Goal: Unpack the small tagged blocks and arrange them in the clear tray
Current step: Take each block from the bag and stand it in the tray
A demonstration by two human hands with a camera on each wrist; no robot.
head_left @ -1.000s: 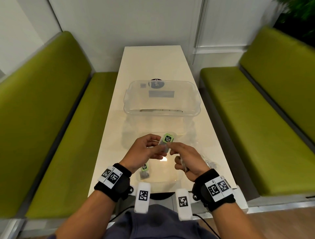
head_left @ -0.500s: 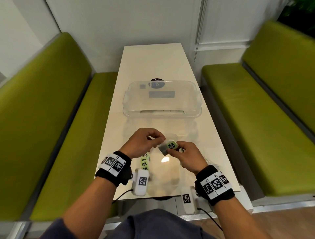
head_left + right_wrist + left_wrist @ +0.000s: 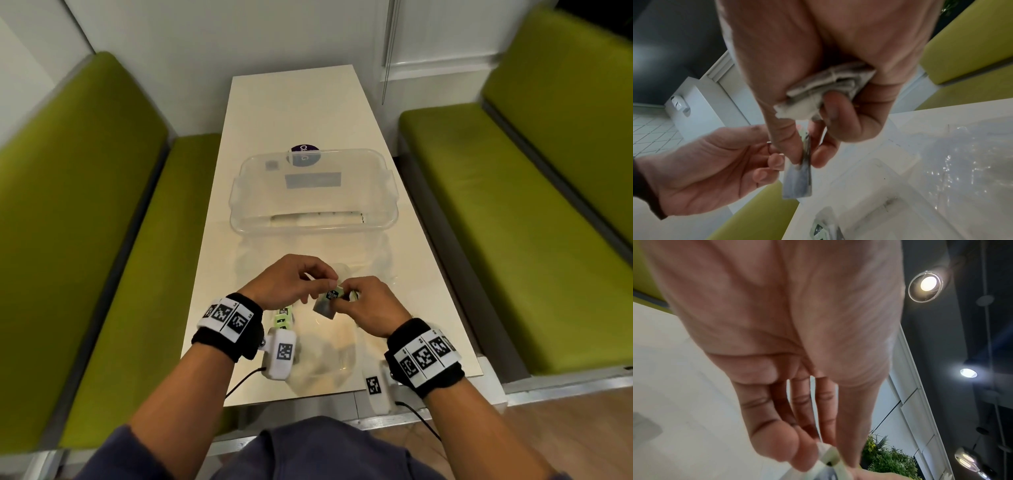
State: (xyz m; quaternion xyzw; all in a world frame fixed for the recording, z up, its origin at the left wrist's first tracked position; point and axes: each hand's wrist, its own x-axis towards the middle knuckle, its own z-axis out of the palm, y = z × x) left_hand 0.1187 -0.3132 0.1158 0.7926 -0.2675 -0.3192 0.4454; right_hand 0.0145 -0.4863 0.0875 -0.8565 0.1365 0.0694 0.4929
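Observation:
Over the near half of the table both hands meet on one small green tagged block (image 3: 333, 294) that sits partly in a grey-clear wrapper (image 3: 323, 309). My left hand (image 3: 329, 282) pinches the block's top end (image 3: 828, 456). My right hand (image 3: 346, 292) pinches the wrapper (image 3: 798, 180) between thumb and forefinger and also keeps crumpled empty wrappers (image 3: 828, 91) in its palm. Several unwrapped green blocks (image 3: 284, 316) lie in a row by my left wrist, in a shallow clear tray (image 3: 879, 162). One more block (image 3: 820, 230) shows there.
A large clear plastic bin (image 3: 239, 205) stands across the middle of the white table (image 3: 294, 109). Loose clear bags (image 3: 376, 260) lie between the bin and my hands. Green benches (image 3: 102, 222) flank the table on both sides.
Both hands have come down and closer to me with the block. The block now tilts and the wrapper hangs lower beneath it.

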